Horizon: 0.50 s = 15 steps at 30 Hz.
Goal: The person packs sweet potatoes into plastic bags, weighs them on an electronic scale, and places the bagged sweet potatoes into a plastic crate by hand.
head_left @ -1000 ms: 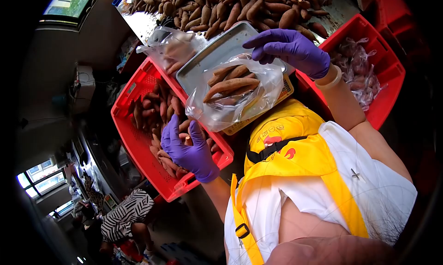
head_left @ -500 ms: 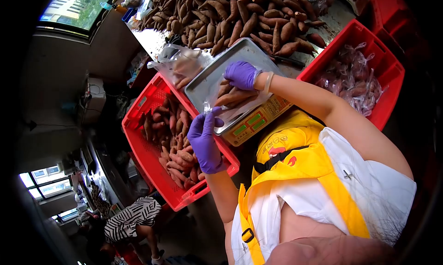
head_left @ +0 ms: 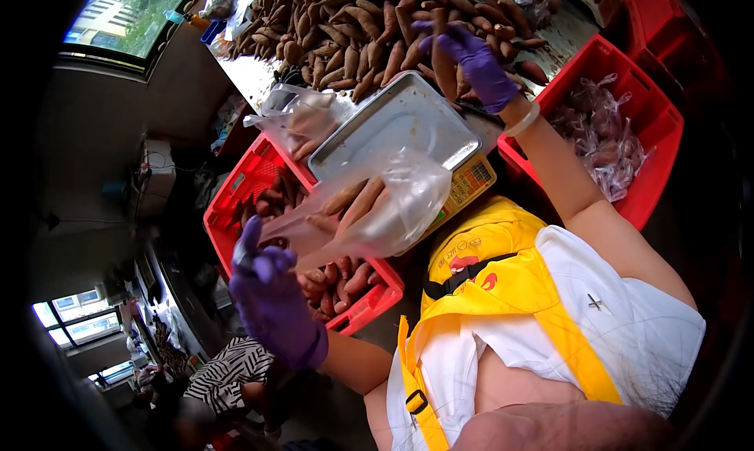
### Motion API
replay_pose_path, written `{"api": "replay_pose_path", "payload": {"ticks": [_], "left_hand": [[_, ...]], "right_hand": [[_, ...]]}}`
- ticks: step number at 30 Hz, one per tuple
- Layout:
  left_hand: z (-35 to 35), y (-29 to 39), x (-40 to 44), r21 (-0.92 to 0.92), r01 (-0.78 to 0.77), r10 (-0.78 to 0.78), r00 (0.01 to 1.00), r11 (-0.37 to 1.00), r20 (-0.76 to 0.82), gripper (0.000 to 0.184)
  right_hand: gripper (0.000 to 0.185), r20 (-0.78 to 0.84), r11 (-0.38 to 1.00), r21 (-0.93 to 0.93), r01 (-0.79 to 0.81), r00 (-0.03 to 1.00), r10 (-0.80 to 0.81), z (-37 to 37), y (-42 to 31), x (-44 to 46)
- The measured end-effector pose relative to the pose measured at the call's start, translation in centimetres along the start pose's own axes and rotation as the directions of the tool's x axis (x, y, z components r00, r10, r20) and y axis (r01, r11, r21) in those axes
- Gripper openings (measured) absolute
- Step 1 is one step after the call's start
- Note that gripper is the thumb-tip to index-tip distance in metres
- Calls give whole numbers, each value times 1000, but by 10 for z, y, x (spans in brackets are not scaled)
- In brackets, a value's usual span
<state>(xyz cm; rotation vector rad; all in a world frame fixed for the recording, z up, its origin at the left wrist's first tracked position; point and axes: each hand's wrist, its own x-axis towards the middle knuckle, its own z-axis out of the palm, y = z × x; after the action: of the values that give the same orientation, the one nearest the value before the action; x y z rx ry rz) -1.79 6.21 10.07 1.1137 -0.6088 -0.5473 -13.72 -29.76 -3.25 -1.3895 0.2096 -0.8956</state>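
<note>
My left hand [head_left: 279, 306], in a purple glove, is closed on the edge of a clear plastic bag [head_left: 412, 204]. Several sweet potatoes [head_left: 363, 208] lie inside the bag, which hangs tilted beside the scale's metal tray [head_left: 393, 125]. My right hand [head_left: 483, 70], also gloved in purple, is over the sweet potato pile [head_left: 314, 31]. Its fingers are around a long brown sweet potato [head_left: 444, 62]. Part of the scale's yellow front [head_left: 471, 180] shows behind the bag; its display is mostly hidden.
A red crate [head_left: 357, 317] of loose sweet potatoes stands at left, partly behind the bag. Another red crate [head_left: 664, 145] at right holds bagged ones [head_left: 605, 137]. A clear bag with sweet potatoes [head_left: 302, 121] lies beside the tray. A person in a patterned top [head_left: 228, 376] is at lower left.
The bag has come off the scale tray toward the lower left with my left hand. My right hand has left the bag, reached up to the pile and closed around a sweet potato.
</note>
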Motion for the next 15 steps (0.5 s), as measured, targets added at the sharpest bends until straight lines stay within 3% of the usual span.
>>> {"api": "replay_pose_path", "payload": {"ticks": [1,2,3,4,5,6,7,9,10,11,12,13,14,15], "left_hand": [[-5,14,-5,-2,-28,28,999,1000,19,76],[-8,26,-10,-9,-40,40,999,999,34,77],[-9,35,-17,-16,-53,54,997,998,48,78],[-10,40,-23,-8,-62,62,998,998,30,80],[-6,43,-27,83,-111,116,991,990,-59,78],[-10,47,-33,161,-119,136,986,980,-96,78],[-16,51,-40,240,-120,156,978,963,-137,77],[-34,61,-61,193,-102,150,957,976,-250,74],[-41,67,-75,218,-90,160,931,972,-327,73],[-44,71,-87,240,-73,167,900,968,-403,72],[-47,72,-97,243,-85,199,846,966,-495,71],[-51,73,-108,251,-100,232,781,963,-580,70],[-79,81,-131,245,-91,201,858,965,-473,67],[-81,82,-140,242,-82,196,849,967,-492,67]], "right_hand": [[35,128,988,-156,19,992,1,7,26,-1],[36,140,956,-275,103,988,-66,17,72,-4],[36,345,703,-661,264,938,-28,30,72,-8],[35,426,766,-605,215,901,84,42,96,-17],[33,537,678,-666,313,832,143,53,93,-25],[38,554,614,-734,289,778,297,58,96,-21],[44,551,543,-794,276,705,447,64,102,-20],[59,529,382,-799,465,845,76,53,115,-26],[68,516,555,-740,380,850,105,39,117,-16],[65,462,642,-696,320,885,59,25,115,-11],[62,392,559,-746,363,917,-72,4,120,-7],[57,323,521,-804,288,946,-24,-14,105,-7],[52,245,632,-756,170,969,32,-34,100,-6],[51,94,696,-718,-7,990,107,-39,79,-15]]}}
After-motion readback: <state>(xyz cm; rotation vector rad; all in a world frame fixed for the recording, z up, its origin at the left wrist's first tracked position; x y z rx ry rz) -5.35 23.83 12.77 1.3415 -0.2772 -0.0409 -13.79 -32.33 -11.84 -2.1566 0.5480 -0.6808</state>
